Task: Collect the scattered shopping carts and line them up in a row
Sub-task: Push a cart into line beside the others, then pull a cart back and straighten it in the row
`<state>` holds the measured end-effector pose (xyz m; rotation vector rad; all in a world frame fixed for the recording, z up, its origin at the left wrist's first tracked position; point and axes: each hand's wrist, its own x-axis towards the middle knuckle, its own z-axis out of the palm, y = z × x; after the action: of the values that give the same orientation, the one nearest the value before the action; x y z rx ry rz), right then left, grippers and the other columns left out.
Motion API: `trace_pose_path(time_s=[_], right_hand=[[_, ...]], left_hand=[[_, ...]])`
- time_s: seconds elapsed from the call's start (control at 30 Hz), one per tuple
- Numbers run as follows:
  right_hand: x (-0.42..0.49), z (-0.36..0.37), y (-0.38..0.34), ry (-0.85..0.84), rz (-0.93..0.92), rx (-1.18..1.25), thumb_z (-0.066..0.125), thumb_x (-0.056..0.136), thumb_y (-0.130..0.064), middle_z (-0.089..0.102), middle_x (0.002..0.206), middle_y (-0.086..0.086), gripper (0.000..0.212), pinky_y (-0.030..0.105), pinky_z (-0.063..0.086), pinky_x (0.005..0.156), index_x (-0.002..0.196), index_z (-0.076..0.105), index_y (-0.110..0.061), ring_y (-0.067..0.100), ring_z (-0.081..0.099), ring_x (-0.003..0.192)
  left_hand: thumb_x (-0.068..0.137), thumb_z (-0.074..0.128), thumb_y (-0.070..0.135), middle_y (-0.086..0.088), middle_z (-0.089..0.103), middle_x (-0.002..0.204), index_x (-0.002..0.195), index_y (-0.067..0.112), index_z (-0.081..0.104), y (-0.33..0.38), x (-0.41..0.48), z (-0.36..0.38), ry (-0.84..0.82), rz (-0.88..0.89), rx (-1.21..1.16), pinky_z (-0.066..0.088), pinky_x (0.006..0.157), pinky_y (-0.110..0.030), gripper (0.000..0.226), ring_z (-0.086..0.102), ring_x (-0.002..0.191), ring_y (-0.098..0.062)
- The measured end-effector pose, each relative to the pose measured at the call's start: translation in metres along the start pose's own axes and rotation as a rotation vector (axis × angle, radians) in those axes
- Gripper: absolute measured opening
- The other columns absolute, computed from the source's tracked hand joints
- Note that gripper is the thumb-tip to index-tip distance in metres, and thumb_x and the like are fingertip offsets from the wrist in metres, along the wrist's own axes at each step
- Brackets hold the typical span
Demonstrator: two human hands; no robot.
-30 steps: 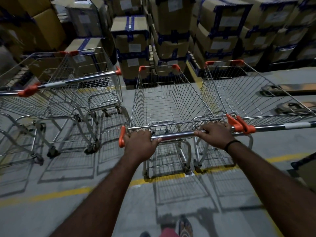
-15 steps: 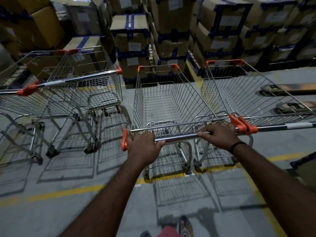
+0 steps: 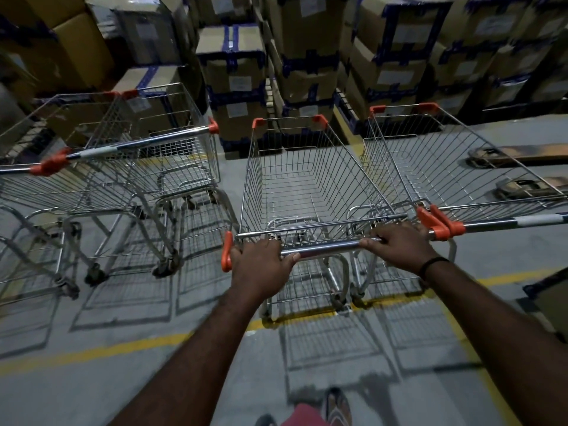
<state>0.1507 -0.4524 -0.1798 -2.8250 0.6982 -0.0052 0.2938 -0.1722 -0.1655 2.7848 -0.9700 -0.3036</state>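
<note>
A wire shopping cart (image 3: pixel 307 186) with orange corner caps stands straight ahead of me. My left hand (image 3: pixel 261 265) grips the left end of its chrome handle (image 3: pixel 322 247), and my right hand (image 3: pixel 399 247) grips the right end. A second cart (image 3: pixel 445 167) stands close against its right side, their orange handle ends almost touching. Two more carts (image 3: pixel 129 161) stand to the left, apart from the middle one, with a gap of floor between.
Stacked cardboard boxes (image 3: pixel 307 56) with blue tape form a wall just beyond the carts. A yellow floor line (image 3: pixel 92 355) runs under the cart wheels. Pallet-jack forks (image 3: pixel 522 158) lie on the floor at the right. My foot (image 3: pixel 336 407) shows at the bottom.
The cart I hold has rolled slightly forward and my hands went with it. The other carts have not moved.
</note>
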Motion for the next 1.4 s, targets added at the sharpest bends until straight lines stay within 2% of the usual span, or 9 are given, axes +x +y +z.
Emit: trace_pose_path(time_s=[0.33,0.6,0.8,0.9,0.97,1.07,1.2,1.33,1.4], right_hand=[[-0.003,-0.006,-0.004,-0.043,0.028,-0.005,0.022,0.073,-0.088,0.068,0.101,-0.009,0.077,0.047,0.020,0.106,0.097,0.069,-0.032,0.023,0.054,0.111],[-0.010,-0.011,-0.010,-0.101,0.064,0.013,0.016,0.071,-0.092,0.062,0.097,-0.011,0.081,0.053,0.019,0.111,0.095,0.066,-0.032,0.023,0.056,0.111],[-0.018,-0.021,-0.021,-0.152,0.076,-0.024,0.031,0.092,-0.078,0.068,0.109,-0.003,0.061,0.057,0.021,0.113,0.110,0.065,-0.031,0.021,0.058,0.111],[-0.022,-0.021,-0.034,-0.122,0.067,-0.005,0.032,0.094,-0.072,0.067,0.100,-0.004,0.057,0.046,0.037,0.098,0.103,0.067,-0.029,0.018,0.060,0.097],[-0.024,-0.020,-0.054,-0.079,0.034,0.060,0.046,0.096,-0.061,0.068,0.093,-0.003,0.043,0.037,0.045,0.086,0.100,0.069,-0.025,0.015,0.060,0.086],[-0.025,-0.015,-0.094,-0.086,-0.004,0.123,0.060,0.093,-0.055,0.068,0.088,-0.005,0.032,0.026,0.042,0.068,0.095,0.070,-0.025,0.012,0.062,0.080],[-0.023,-0.012,-0.144,-0.121,-0.050,0.145,0.060,0.091,-0.059,0.069,0.093,-0.005,0.034,0.033,0.052,0.078,0.099,0.068,-0.028,0.017,0.064,0.088],[-0.017,-0.011,-0.186,-0.117,-0.094,0.202,0.057,0.090,-0.064,0.070,0.106,-0.006,0.043,0.039,0.054,0.087,0.111,0.069,-0.028,0.015,0.064,0.097],[-0.012,-0.013,-0.204,-0.107,-0.120,0.229,0.056,0.089,-0.064,0.069,0.111,-0.005,0.045,0.041,0.054,0.090,0.112,0.068,-0.028,0.016,0.064,0.101]], left_hand=[[0.095,0.032,0.071,0.000,0.060,0.119,0.111,0.026,0.057,0.002,-0.004,0.003,-0.002,-0.003,0.013,0.029,0.103,-0.054,0.054,0.052,0.118,-0.028],[0.096,0.033,0.070,-0.001,0.062,0.121,0.115,0.025,0.058,0.002,-0.007,0.000,-0.004,0.006,-0.002,0.026,0.105,-0.054,0.055,0.053,0.119,-0.028],[0.098,0.043,0.061,0.002,0.067,0.118,0.113,0.025,0.062,-0.006,-0.008,-0.013,-0.088,0.049,-0.151,0.017,0.114,-0.064,0.043,0.057,0.121,-0.026],[0.100,0.046,0.055,0.006,0.069,0.119,0.119,0.027,0.065,-0.015,-0.010,-0.021,-0.041,0.083,-0.219,0.002,0.120,-0.056,0.039,0.058,0.123,-0.019],[0.099,0.049,0.054,0.007,0.071,0.113,0.114,0.027,0.067,-0.023,-0.013,-0.025,-0.010,0.100,-0.275,-0.002,0.121,-0.050,0.035,0.060,0.119,-0.017],[0.093,0.052,0.058,0.006,0.073,0.106,0.104,0.031,0.067,-0.035,-0.015,-0.030,-0.064,0.136,-0.347,0.009,0.121,-0.056,0.033,0.064,0.110,-0.016],[0.091,0.057,0.055,0.004,0.073,0.105,0.106,0.028,0.070,-0.050,-0.023,-0.049,-0.095,0.166,-0.396,0.048,0.100,-0.043,0.034,0.064,0.103,-0.018],[0.095,0.059,0.047,-0.001,0.071,0.117,0.121,0.023,0.070,-0.068,-0.027,-0.066,-0.042,0.171,-0.408,0.052,0.090,-0.035,0.036,0.065,0.106,-0.019],[0.095,0.059,0.046,0.001,0.072,0.111,0.121,0.024,0.069,-0.081,-0.027,-0.072,-0.010,0.149,-0.427,0.053,0.085,-0.033,0.035,0.066,0.099,-0.016]])
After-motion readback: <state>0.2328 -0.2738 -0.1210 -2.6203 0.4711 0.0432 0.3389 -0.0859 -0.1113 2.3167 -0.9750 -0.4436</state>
